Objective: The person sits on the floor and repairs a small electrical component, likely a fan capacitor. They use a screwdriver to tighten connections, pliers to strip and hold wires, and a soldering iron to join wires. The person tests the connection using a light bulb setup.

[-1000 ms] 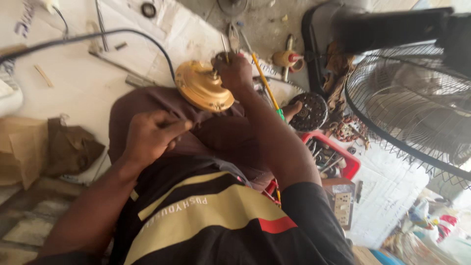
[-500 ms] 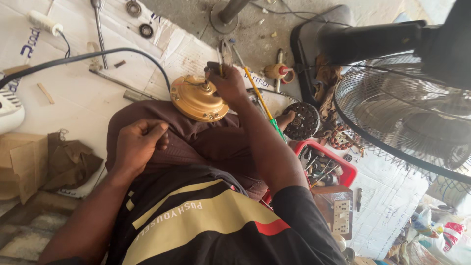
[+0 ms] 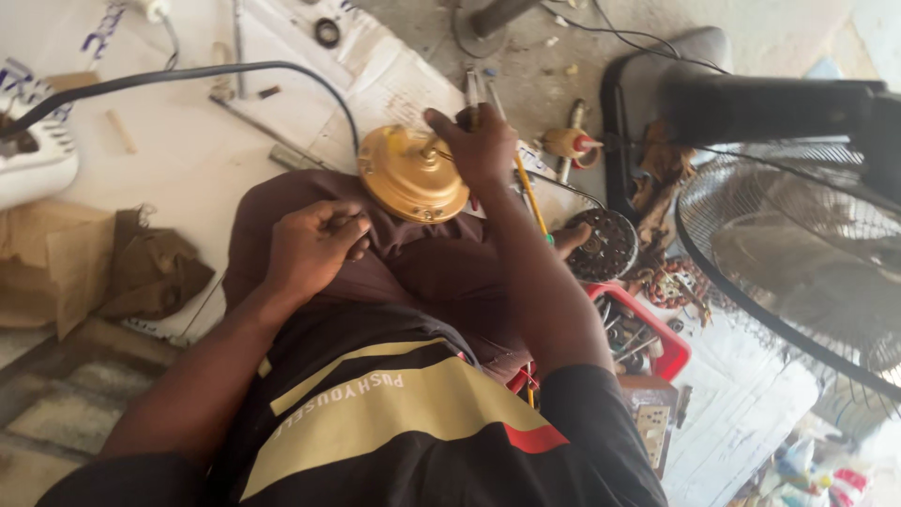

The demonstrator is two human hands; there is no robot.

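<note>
gold motor housing (image 3: 413, 176): round, domed metal casing with a short shaft at its centre, resting on the person's lap at the knee, over brown cloth.
standing fan (image 3: 798, 263): largest thing in view, wire cage at the right edge, dark motor head above it, well apart from the housing.
white sheet (image 3: 178, 150): spread on the floor under the legs, with a black cable (image 3: 188, 73) curving across it.
right hand (image 3: 477, 141): fingers wrapped around the far edge of the housing by the shaft, gripping it; whether it also holds a small tool cannot be told.
left hand (image 3: 314, 246): closed into a loose fist, resting on the brown cloth just beside the housing, grasping a fold of it as far as can be seen.
red tray (image 3: 648, 338): near the right elbow, holding small metal parts.
winding core (image 3: 603, 244): dark round part on the floor right of the forearm.
yellow-handled screwdriver (image 3: 527, 192): lying beside the right wrist.
</note>
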